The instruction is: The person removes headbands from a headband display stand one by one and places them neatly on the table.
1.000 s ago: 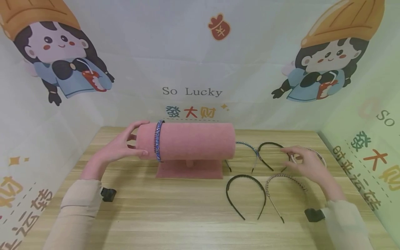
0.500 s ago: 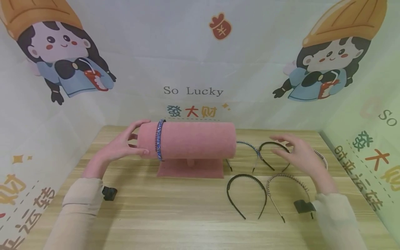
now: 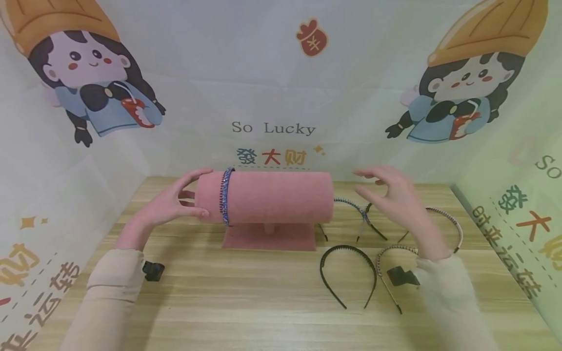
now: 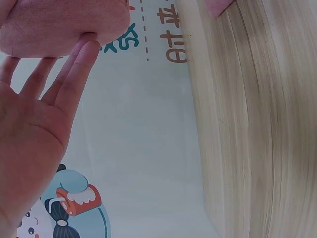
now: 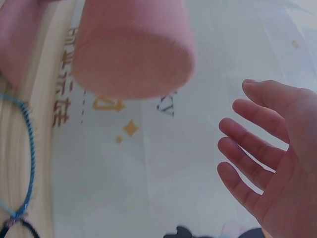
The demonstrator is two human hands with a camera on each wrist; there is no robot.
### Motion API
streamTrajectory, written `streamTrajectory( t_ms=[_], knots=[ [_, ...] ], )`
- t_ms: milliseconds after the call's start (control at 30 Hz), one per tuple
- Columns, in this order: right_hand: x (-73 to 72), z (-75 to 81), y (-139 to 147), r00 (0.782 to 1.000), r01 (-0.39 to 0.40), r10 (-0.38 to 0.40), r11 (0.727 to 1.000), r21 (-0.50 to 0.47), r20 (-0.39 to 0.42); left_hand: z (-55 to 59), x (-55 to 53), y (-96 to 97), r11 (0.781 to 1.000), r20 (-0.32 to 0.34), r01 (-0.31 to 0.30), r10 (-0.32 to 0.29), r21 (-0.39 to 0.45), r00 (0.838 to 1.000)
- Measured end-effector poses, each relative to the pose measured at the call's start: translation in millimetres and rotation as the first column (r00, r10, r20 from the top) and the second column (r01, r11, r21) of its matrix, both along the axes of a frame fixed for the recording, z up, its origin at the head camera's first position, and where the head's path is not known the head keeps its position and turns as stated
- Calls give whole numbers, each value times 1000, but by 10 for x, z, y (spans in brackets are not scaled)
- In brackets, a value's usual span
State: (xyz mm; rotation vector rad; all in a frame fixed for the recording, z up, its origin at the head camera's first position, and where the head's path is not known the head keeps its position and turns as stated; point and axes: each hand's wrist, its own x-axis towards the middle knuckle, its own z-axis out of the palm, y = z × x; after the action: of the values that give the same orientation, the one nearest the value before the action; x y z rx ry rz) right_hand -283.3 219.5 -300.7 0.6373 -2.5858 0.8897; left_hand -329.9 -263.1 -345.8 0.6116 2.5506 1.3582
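Note:
A pink cylindrical display stand (image 3: 281,197) with a flat pink base (image 3: 246,239) rests on the wooden table. Around the left part of its roll sits a glittery blue headband (image 3: 225,197) with small teeth. My left hand (image 3: 164,202) holds the roll's left end, thumb in front and fingers around the far side; in the left wrist view the fingers (image 4: 81,64) reach onto the pink end. My right hand (image 3: 392,195) is in the air to the right of the roll, holding nothing, fingers apart from the thumb. The roll's right end (image 5: 136,67) faces it in the right wrist view.
Several headbands lie on the right: a blue one (image 3: 347,201) behind the stand, a black one (image 3: 349,247) in front, a light beaded one (image 3: 388,287) and a pale one (image 3: 456,226). Another dark headband (image 3: 377,230) is partly behind my right hand. Printed cloth walls (image 3: 281,87) enclose the table.
My right hand has moved left and up, away from the pale headband toward the roll's right end. My left hand has stayed on the roll's left end.

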Motion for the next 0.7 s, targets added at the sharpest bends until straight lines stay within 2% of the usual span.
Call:
streamTrajectory(
  t_ms=[333,600,700],
  knots=[
    [-87,140,-505,994,-95,94,995,-17,-59,-1,61,14,1000,-70,-3,2,-6,998],
    [-180,162,-934,982,-164,162,986,-10,-100,-14,77,-6,1000,-76,3,-3,6,997],
    [-203,169,-1098,982,-165,165,986,6,-89,-9,77,-17,1000,-75,7,-6,14,997]
  ],
)
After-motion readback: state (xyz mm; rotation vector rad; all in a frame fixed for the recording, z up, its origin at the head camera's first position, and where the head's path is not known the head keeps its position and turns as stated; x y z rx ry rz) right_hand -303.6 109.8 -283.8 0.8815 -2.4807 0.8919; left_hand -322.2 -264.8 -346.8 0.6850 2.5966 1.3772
